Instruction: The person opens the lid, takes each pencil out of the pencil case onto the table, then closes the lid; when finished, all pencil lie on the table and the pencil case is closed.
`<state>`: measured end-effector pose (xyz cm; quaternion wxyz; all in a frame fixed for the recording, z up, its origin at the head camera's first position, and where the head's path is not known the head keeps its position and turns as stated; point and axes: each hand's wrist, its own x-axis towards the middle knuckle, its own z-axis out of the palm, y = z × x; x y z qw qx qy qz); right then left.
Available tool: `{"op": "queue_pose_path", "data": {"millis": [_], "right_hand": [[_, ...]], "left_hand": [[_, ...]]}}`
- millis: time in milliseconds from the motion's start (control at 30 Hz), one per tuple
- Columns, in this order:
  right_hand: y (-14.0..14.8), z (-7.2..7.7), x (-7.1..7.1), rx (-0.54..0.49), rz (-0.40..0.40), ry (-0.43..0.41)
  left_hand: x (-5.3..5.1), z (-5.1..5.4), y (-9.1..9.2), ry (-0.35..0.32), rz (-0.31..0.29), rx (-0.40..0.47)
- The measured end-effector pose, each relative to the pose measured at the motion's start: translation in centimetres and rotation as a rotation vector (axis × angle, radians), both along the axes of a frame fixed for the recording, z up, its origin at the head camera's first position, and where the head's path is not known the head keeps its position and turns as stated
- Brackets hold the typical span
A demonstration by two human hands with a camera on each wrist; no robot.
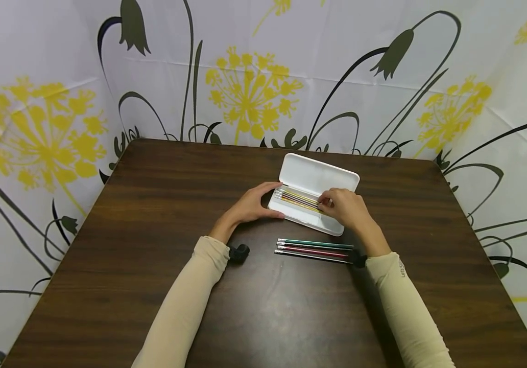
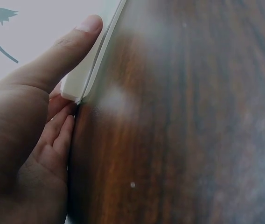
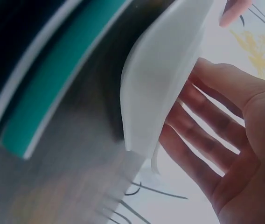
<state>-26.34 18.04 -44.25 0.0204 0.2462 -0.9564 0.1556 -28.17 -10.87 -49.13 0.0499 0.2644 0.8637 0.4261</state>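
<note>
A white pencil case (image 1: 318,174) lies on the table with its lid tilted up behind it. Several pencils (image 1: 297,199), yellow and dark, are inside, eraser ends to the left. My left hand (image 1: 254,204) grips the case's left end; in the left wrist view its thumb (image 2: 67,49) lies along the edge. My right hand (image 1: 348,209) reaches into the case, thumb and fingers curled at the pencils' right ends. The case wall (image 3: 156,79) hides its fingertips in the right wrist view. Nearer me lie loose pencils (image 1: 314,244), green, red and black, side by side.
The brown wooden table (image 1: 162,204) runs back to a white cloth (image 1: 176,66) printed with yellow and grey flowers. A black wrist device (image 1: 239,253) sits by the left cuff. The loose pencils' right ends lie close to the right wrist.
</note>
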Motion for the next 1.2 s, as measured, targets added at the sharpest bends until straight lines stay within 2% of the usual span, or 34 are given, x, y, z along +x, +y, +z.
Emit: {"op": "queue_pose_path", "data": {"millis": [300,600,800,1033,1200], "right_hand": [[-0.4,-0.1,0.3,0.025,-0.002,-0.009],[-1.0,-0.5,0.3,0.089,0.04,0.107],[-0.6,-1.0,0.5,0.079,0.037,0.131],[0.3,0.9,1.0,0.017,0.032,0.196],[0.8,1.9,1.4,0.015,0.059,0.224]], "left_hand": [[0.1,0.0,0.0,0.0,-0.006,0.006],[0.0,0.0,-0.1,0.017,0.002,0.018],[0.1,-0.4,0.0,0.019,-0.001,0.003],[0.0,-0.5,0.0,0.021,0.001,0.014],[-0.1,-0.3,0.0,0.023,0.003,0.019]]}}
